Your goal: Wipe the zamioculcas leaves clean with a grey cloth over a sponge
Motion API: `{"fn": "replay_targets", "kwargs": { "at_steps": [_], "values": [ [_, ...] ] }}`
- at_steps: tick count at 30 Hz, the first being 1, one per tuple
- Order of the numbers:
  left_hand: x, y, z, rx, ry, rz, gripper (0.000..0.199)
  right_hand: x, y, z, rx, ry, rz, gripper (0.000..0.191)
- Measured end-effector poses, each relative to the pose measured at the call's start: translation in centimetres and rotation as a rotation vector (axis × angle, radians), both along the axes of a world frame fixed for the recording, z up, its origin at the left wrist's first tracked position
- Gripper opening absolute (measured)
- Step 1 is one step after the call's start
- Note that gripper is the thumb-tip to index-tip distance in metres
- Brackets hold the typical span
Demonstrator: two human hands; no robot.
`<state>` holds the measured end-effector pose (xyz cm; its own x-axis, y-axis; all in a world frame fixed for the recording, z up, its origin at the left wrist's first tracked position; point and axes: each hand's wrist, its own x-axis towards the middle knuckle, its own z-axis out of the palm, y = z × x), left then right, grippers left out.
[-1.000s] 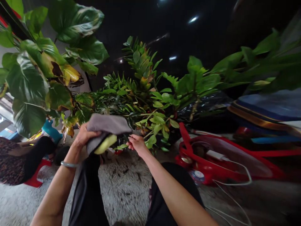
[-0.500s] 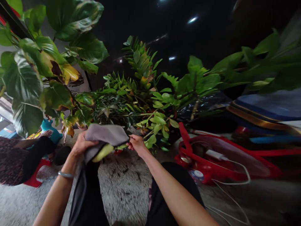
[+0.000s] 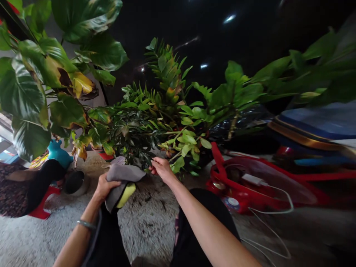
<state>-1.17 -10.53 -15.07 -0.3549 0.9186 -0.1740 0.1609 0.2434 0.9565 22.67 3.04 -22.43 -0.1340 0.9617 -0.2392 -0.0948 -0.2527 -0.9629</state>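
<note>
My left hand (image 3: 105,187) is closed on the left side of a folded grey cloth piece (image 3: 125,175), thumb on top. A yellow-green part (image 3: 126,194) shows at its lower fold, and a small patterned patch at its upper edge. Just off the cloth's right tip is my right hand (image 3: 162,170), its fingers pinched together. Whatever lies between those fingertips is too small or hidden to make out. Both hands are above my knees, in front of the leafy plants (image 3: 147,126).
At right is a red basket (image 3: 222,163) with a white charger (image 3: 251,180) and a trailing cable. Another person (image 3: 16,189) sits at left by a red stool (image 3: 44,204), a dark pot (image 3: 75,182) and a turquoise figure (image 3: 59,152). Large leaves hang at upper left.
The grey cloth and my left hand have moved down, and the cloth's right tip has come away from my right fingers. My right hand has barely moved and stays pinched.
</note>
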Motion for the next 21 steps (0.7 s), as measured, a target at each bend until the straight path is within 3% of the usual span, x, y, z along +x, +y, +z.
{"fn": "replay_targets", "kwargs": {
  "at_steps": [2,4,6,8,10,13,15,18,21],
  "values": [
    [-1.0,0.5,2.7,0.099,-0.031,0.110,0.042,0.0,0.1,0.0,-0.010,0.011,0.001,0.013],
    [-2.2,2.3,5.9,0.250,-0.013,0.274,0.044,-0.2,0.2,0.0,-0.019,0.020,-0.008,0.013],
    [-3.0,4.5,7.8,0.367,0.042,0.411,0.044,-0.5,0.3,0.2,-0.029,0.022,-0.018,0.013],
    [-3.1,6.1,7.5,0.348,0.137,0.456,0.041,-0.7,0.3,0.4,-0.041,0.020,-0.024,0.011],
    [-2.5,6.2,5.3,0.213,0.253,0.390,0.036,-0.7,0.2,0.5,-0.036,0.018,-0.021,0.009],
    [-1.1,3.9,1.1,0.027,0.265,0.150,0.033,-0.4,0.0,0.5,0.006,0.013,-0.009,0.010],
    [-0.6,2.1,0.0,-0.001,0.135,0.043,0.036,-0.1,0.0,0.4,0.027,0.004,-0.009,0.011],
    [-0.9,1.5,1.9,0.100,0.015,0.112,0.045,0.1,0.1,0.2,0.014,0.003,-0.012,0.009],
    [-1.5,4.0,5.2,0.258,0.093,0.309,0.049,-0.2,0.2,0.2,-0.005,0.010,-0.024,0.009]
  ]
}}
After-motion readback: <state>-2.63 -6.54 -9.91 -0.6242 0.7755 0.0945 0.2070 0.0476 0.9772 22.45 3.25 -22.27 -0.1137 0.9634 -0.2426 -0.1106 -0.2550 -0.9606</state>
